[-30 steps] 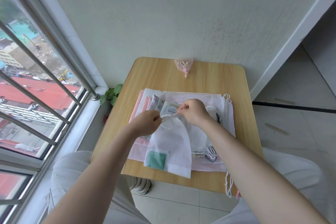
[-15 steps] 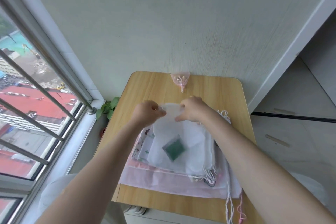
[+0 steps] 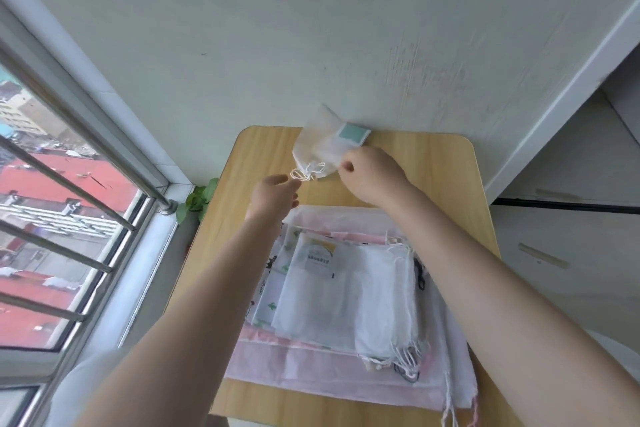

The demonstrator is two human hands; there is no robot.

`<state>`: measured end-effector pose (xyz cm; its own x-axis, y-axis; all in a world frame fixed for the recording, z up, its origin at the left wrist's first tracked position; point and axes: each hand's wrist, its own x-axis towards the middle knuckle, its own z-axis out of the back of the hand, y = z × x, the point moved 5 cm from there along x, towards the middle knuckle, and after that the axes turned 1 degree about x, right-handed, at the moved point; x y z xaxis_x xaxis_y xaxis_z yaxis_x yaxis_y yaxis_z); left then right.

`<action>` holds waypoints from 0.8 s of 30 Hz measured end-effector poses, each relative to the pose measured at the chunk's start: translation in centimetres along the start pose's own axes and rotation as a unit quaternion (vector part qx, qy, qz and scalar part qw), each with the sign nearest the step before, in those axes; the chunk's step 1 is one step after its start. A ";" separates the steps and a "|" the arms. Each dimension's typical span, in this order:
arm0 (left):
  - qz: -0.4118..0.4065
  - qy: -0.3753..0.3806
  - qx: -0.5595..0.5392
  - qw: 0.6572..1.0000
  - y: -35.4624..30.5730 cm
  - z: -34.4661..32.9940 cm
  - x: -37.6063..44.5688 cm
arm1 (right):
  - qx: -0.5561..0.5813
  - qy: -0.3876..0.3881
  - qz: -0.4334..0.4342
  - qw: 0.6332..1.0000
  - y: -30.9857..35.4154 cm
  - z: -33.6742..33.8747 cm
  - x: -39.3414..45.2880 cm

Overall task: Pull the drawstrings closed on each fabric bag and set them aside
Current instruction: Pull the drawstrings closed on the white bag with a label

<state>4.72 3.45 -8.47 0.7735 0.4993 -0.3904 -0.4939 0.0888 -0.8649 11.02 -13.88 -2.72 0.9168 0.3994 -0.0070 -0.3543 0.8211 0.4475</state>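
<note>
At the far edge of the wooden table (image 3: 433,163), close against the wall (image 3: 311,28), the right hand (image 3: 372,175) pinches the lower right edge of a small white drawstring bag (image 3: 317,151), thumb and curled fingers meeting on the fabric. Its wrist bends slightly inward, and the bare forearm runs back diagonally toward the lower right corner of the view, passing over the pile below.

The left hand (image 3: 275,196) is just beside the bag's gathered neck, fingers loosely curled; its fingertips sit next to the looped white drawstring (image 3: 306,173), and it seems to touch or lightly pinch a loop, though the view is too small there to be sure. That forearm stretches straight back toward the lower left.

The bag itself is cinched at the neck, with its mouth pointing toward the person and its body propped up against the wall. A teal label (image 3: 353,133) shows on its far right corner.

Nearer the person lies a flat stack of fabric bags (image 3: 346,305) (white ones on top, one printed with small green cacti, pink ones beneath), their cords trailing off the right side. Window bars (image 3: 69,191) and a green plant (image 3: 199,198) stand to the left of the table.
</note>
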 end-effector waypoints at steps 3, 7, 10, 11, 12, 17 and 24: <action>-0.094 0.018 0.155 0.983 0.1 -0.7 -2.0 | -0.056 0.149 -0.037 0.987 -1.2 -2.5 -2.0; -0.229 0.141 0.448 0.853 1.1 -4.0 -5.3 | -0.175 0.232 -0.046 0.956 -1.6 -4.0 -5.0; -0.258 0.133 0.563 0.774 2.8 -5.2 -6.3 | -0.218 0.237 -0.027 0.947 -1.4 -4.1 -6.7; -0.267 0.119 0.564 0.772 2.9 -5.3 -6.5 | -0.215 0.237 -0.016 0.947 -1.3 -4.1 -7.1; -0.278 0.106 0.563 0.771 3.0 -5.4 -6.8 | -0.211 0.237 -0.007 0.948 -1.3 -4.0 -7.4; -0.312 0.037 0.563 0.764 3.1 -5.3 -7.3 | -0.228 0.230 -0.005 0.946 -1.7 -4.1 -8.2; -0.291 -0.002 0.562 0.775 3.7 -3.7 -7.3 | -0.235 0.225 -0.013 0.945 -2.5 -4.7 -8.8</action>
<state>-1.30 -3.10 -9.95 0.9948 0.0959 -0.0341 -0.0982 0.9925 -0.0733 3.00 -17.52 -7.97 0.7917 0.4235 -0.4402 -0.4735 0.8808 -0.0041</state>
